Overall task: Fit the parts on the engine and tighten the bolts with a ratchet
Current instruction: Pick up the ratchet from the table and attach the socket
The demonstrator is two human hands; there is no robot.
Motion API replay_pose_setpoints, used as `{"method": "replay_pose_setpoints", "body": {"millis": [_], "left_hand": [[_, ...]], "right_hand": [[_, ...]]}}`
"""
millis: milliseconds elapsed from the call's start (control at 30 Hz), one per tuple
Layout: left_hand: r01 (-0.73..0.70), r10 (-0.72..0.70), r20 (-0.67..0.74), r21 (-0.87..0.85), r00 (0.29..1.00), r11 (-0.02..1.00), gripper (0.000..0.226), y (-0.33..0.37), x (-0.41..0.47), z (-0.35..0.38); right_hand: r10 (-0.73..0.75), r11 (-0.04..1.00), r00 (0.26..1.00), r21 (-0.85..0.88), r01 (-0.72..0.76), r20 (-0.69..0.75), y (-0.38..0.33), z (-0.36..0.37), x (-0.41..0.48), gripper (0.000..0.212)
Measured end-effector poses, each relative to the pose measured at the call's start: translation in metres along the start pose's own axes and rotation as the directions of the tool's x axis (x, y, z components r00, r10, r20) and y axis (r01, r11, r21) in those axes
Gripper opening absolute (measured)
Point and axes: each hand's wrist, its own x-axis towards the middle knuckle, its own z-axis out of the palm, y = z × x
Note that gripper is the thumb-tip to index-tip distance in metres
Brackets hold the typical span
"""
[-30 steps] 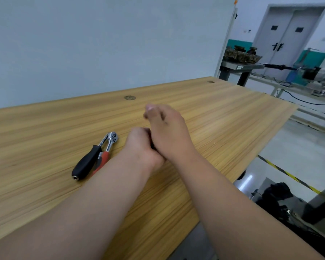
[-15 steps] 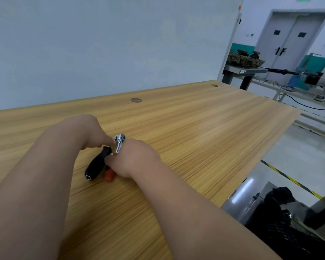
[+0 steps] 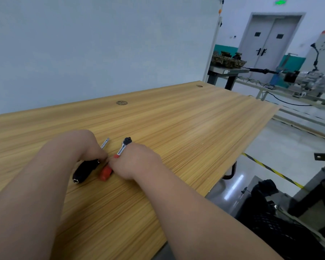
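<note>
The ratchet (image 3: 122, 147) lies on the wooden table (image 3: 195, 128), head aimed at one o'clock, red grip end at seven. The right hand (image 3: 137, 164) curls round its middle, gripping it. Just beside, at nine o'clock, the left hand (image 3: 86, 147) closes on the neck of a black-handled driver (image 3: 85, 170). The two handles nearly touch, so lifting one may knock or drag the other. No bolts or parts show here. What looks like the engine (image 3: 227, 60) sits far off at one o'clock, and a loose hold while carrying could drop the tool.
</note>
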Motion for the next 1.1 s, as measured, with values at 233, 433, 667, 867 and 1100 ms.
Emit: {"method": "replay_pose_setpoints", "body": {"millis": [233, 433, 667, 867, 1100], "left_hand": [[0.001, -0.001, 0.007, 0.002, 1.0, 1.0, 0.037, 0.001, 0.004, 0.003], [0.01, -0.016, -0.111, -0.061, 0.994, 0.998, 0.058, 0.005, 0.011, 0.013], [0.027, -0.049, -0.123, -0.175, 0.991, 0.984, 0.066, -0.001, 0.024, 0.02], [0.014, -0.061, -0.146, -0.303, 0.987, 0.953, 0.065, -0.014, 0.059, 0.039], [0.08, -0.078, 0.02, -0.183, 0.997, 0.98, 0.069, -0.024, 0.023, 0.006]], "right_hand": [[0.022, 1.0, 1.0, -0.002, -0.022, -0.002, -0.011, -0.003, -0.006, 0.056], [-0.014, 0.968, 0.999, -0.251, 0.024, 0.044, -0.002, -0.019, -0.008, 0.026], [-0.034, 0.993, 0.999, -0.116, 0.03, -0.031, 0.038, -0.025, -0.032, 0.025], [0.144, 0.648, 0.988, 0.76, -0.058, -0.048, 0.087, -0.031, -0.058, 0.037], [0.127, 0.657, 0.986, 0.754, 0.001, -0.112, 0.085, -0.008, -0.058, 0.036]]}}
